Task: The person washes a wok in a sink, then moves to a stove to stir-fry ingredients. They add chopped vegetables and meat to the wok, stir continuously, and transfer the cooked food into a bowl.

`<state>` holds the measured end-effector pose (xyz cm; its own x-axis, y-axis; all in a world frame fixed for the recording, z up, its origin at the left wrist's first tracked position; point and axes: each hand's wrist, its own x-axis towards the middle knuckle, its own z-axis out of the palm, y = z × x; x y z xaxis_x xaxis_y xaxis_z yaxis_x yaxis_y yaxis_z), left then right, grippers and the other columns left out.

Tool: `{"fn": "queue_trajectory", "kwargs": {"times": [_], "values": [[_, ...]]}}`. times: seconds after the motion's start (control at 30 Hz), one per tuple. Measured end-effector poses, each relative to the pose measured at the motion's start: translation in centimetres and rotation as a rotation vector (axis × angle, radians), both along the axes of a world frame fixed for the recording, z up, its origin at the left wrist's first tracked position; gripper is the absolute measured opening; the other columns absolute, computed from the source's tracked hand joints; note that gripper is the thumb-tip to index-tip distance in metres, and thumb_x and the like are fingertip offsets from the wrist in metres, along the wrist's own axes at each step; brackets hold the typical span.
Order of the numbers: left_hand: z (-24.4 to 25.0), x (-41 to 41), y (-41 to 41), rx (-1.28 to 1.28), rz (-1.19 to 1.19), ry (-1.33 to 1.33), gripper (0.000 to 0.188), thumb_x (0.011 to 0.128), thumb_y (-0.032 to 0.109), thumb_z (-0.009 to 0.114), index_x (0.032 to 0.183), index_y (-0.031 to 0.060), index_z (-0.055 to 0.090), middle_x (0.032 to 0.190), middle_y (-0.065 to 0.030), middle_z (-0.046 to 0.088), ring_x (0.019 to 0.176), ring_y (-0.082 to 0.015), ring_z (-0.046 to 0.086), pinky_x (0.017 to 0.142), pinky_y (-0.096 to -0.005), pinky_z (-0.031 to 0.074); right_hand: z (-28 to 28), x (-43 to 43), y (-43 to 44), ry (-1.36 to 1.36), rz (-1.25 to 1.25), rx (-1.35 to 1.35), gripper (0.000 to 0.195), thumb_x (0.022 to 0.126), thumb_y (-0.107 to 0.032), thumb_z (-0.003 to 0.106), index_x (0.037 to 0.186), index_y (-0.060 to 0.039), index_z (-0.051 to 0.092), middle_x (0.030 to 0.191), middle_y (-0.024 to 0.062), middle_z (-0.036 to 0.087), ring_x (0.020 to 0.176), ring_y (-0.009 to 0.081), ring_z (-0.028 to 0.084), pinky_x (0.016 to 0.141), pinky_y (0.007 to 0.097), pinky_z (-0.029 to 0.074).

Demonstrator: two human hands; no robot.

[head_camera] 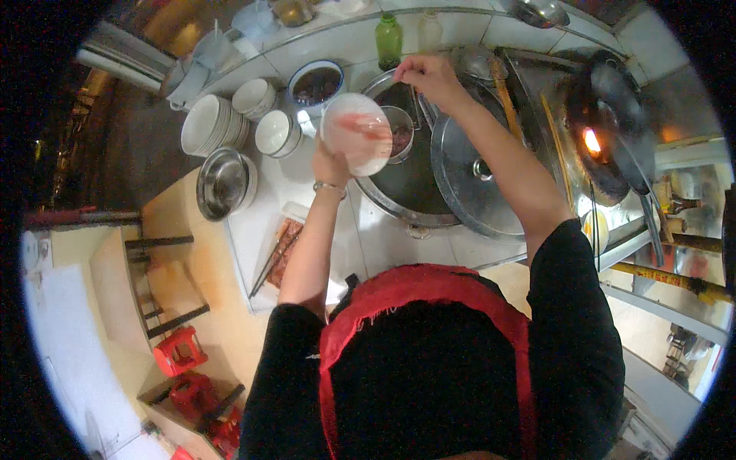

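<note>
My left hand (332,162) grips the edge of a white plate (357,135) streaked with red, tilted beside a large round pot (402,195) of dark liquid set in the counter. Partly behind the plate, a small round strainer or ladle (401,129) holds dark reddish pieces over the liquid. My right hand (428,80) is above the pot's far side, its fingers bent at the top of what looks like a thin metal handle; its hold is partly hidden. A metal lid (474,172) with a ring knob covers the pot's right part, under my right forearm.
Stacked white plates (210,126), white bowls (276,133) and metal bowls (221,181) stand left. Behind are an enamel basin (316,86) of dark contents and a green bottle (389,40). A tray of reddish food (283,253) lies near my left forearm. At right, flame (591,141) shows by a blackened wok (615,115).
</note>
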<state>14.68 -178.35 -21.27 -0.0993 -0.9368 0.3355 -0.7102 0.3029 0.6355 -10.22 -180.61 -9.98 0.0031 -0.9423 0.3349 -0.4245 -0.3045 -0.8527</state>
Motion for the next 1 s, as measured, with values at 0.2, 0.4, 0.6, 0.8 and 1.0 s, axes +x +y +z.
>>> {"fn": "queue_trajectory", "kwargs": {"times": [0.2, 0.4, 0.6, 0.8, 1.0], "values": [[2.3, 1.7, 2.3, 0.669, -0.02, 0.949, 0.053, 0.069, -0.007, 0.041, 0.12, 0.004, 0.034, 0.1, -0.016, 0.054, 0.076, -0.0285, 0.06, 0.053, -0.0364, 0.056, -1.9, -3.5, -3.7, 0.044, 0.15, 0.166, 0.009, 0.073, -0.009, 0.055, 0.078, -0.0045, 0.061, 0.071, 0.0007, 0.06, 0.064, 0.0069, 0.051, 0.059, 0.0225, 0.041], [3.0, 3.3, 5.1, 0.77, 0.028, 0.992, 0.052, 0.071, -0.009, 0.036, 0.121, 0.0044, 0.032, 0.102, -0.0152, 0.052, 0.074, -0.0289, 0.061, 0.053, -0.0387, 0.057, -5.9, -3.8, -6.0, 0.331, 0.181, 0.055, 0.011, 0.073, -0.01, 0.055, 0.079, -0.0044, 0.061, 0.074, 0.0041, 0.062, 0.067, 0.0133, 0.056, 0.063, 0.0275, 0.044], [1.6, 4.0, 6.5, 0.791, 0.055, 1.033, 0.051, 0.07, -0.01, 0.038, 0.12, 0.002, 0.034, 0.104, -0.0168, 0.052, 0.076, -0.0288, 0.06, 0.054, -0.0381, 0.057, -4.7, -0.6, -6.7, 0.702, 0.003, 0.26, 0.022, 0.073, -0.023, 0.057, 0.087, -0.0057, 0.061, 0.082, 0.01, 0.062, 0.078, 0.0265, 0.059, 0.069, 0.0365, 0.046], [2.5, 3.3, 7.2, 0.835, 0.083, 1.083, 0.052, 0.069, -0.01, 0.042, 0.119, -0.0002, 0.035, 0.102, -0.0157, 0.053, 0.081, -0.0279, 0.06, 0.056, -0.0338, 0.057, -2.5, -0.2, -5.0, 0.891, -0.083, 0.326, 0.046, 0.071, -0.033, 0.063, 0.108, -0.0083, 0.053, 0.099, 0.0135, 0.057, 0.093, 0.0299, 0.054, 0.077, 0.0398, 0.044], [3.8, 2.6, 8.0, 0.873, 0.024, 1.231, 0.051, 0.07, -0.01, 0.04, 0.12, -0.0006, 0.033, 0.105, -0.0195, 0.05, 0.084, -0.0353, 0.058, 0.058, -0.0399, 0.057, -3.1, -0.6, -3.6, 0.777, -0.09, 0.209, 0.059, 0.066, -0.029, 0.069, 0.117, -0.0066, 0.047, 0.107, 0.0201, 0.051, 0.1, 0.0336, 0.049, 0.084, 0.0403, 0.041]]}}
